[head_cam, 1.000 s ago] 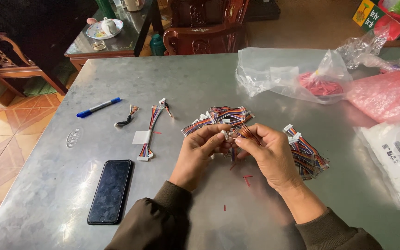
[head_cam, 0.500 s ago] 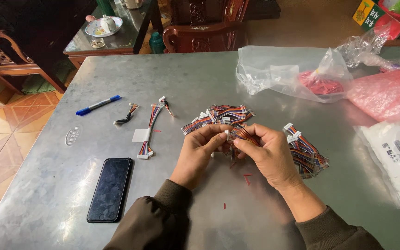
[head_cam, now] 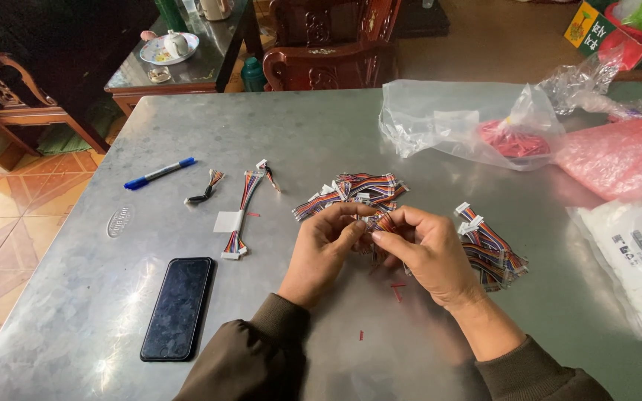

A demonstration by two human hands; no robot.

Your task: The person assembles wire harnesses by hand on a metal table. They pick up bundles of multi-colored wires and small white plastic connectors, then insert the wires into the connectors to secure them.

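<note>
Fingers (head_cam: 351, 226) of both hands pinch one small ribbon cable (head_cam: 382, 222) between them, the left hand (head_cam: 325, 252) and right hand (head_cam: 429, 252) meeting above the desk (head_cam: 299, 134). Done well, this calls for a firm grip near the white connector, without bending the wires. The cable sits at the fingertips, just before the loose cable pile (head_cam: 358, 189).

Both forearms, in dark sleeves, extend forward and converge at centre. The left hand (head_cam: 323, 249) and right hand (head_cam: 426, 249) meet fingertip to fingertip, fingers curled inward in a pinching grip. Both wrists are raised slightly, palms turned toward each other.
</note>
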